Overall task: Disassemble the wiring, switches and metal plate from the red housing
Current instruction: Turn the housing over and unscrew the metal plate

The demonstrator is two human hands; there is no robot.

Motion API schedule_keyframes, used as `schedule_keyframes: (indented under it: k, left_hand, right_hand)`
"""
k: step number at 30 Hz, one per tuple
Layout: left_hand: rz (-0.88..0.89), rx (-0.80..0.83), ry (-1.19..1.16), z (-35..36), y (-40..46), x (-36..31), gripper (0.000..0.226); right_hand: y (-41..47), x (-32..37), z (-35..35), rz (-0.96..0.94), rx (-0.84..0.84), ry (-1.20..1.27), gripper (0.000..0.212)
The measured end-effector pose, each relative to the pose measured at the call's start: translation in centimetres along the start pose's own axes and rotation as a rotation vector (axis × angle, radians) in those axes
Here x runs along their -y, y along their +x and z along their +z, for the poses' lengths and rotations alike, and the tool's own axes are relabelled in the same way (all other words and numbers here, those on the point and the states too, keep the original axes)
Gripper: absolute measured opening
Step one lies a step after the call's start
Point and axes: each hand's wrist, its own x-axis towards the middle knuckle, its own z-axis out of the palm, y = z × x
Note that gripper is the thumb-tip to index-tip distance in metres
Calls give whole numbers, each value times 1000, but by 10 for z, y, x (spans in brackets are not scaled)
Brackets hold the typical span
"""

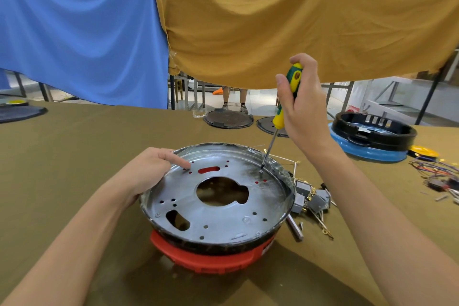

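Note:
The red housing (211, 259) sits on the table in front of me, with the round metal plate (223, 218) seated in its top. My left hand (149, 171) grips the plate's left rim, index finger lying on the plate. My right hand (304, 106) holds a yellow-green screwdriver (285, 104) upright. Its tip rests on a screw (261, 171) near the plate's far right edge. Grey switches (310, 197) with wires and gold terminals lie on the table just right of the housing.
A black ring on a blue base (372, 139) stands at the right. Loose coloured wires (437, 174) lie at the far right. Two dark round discs (228, 119) rest at the table's far edge. Blue and mustard cloths hang behind. A person's legs show beyond.

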Motion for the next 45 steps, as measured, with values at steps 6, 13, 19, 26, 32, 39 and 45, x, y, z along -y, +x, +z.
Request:
schedule_keyframes:
  k: [6, 13, 19, 26, 32, 39, 45]
  left_hand:
    - [9, -5, 21, 0, 1, 0, 59]
    - [18, -12, 47, -1, 3, 2, 58]
    - [26, 7, 54, -1, 3, 3, 59]
    - [29, 24, 92, -2, 5, 4, 59]
    - [96, 223, 333, -12, 12, -12, 34]
    - [263, 447, 607, 12, 53, -36, 35]
    - [272, 461, 602, 14, 57, -21, 41]
  right_hand:
    - [-2, 0, 2, -13, 15, -11, 34]
    - [-3, -1, 3, -9, 34, -24, 33]
    - [5, 2, 0, 8, 212, -2, 29]
    - [17, 3, -12, 170, 305, -29, 30]
    - [17, 8, -14, 173, 242, -115, 39]
    - [16, 15, -9, 160, 337, -1, 36]
    - [15, 13, -4, 146, 263, -115, 42]
